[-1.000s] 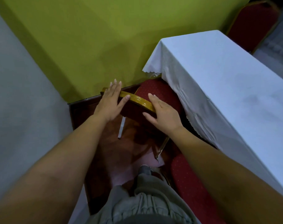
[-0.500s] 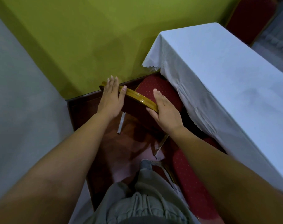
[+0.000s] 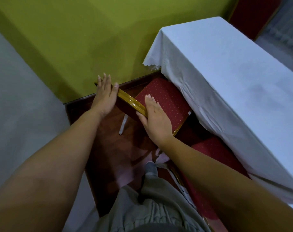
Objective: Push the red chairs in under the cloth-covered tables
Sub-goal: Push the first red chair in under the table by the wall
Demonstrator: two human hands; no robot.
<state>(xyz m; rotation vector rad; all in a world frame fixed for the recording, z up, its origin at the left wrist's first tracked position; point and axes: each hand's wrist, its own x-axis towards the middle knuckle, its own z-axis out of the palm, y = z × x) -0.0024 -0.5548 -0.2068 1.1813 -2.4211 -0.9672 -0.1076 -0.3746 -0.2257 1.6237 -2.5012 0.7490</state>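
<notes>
Under my flat, open left hand (image 3: pixel 105 96) and right hand (image 3: pixel 155 118), the red chair (image 3: pixel 162 99) has a rigid, glossy gilt top rail (image 3: pixel 129 101) that looks slippery, so I'd push low with my palms.

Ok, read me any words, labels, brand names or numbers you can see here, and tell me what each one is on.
None: no readable text shows anywhere in this view.
White tablecloth: plain, only a scalloped hem.
Red chair under both hands: a dotted weave on the seat, no lettering; its gold frame is bare.
Green wall: no sign or writing.
</notes>
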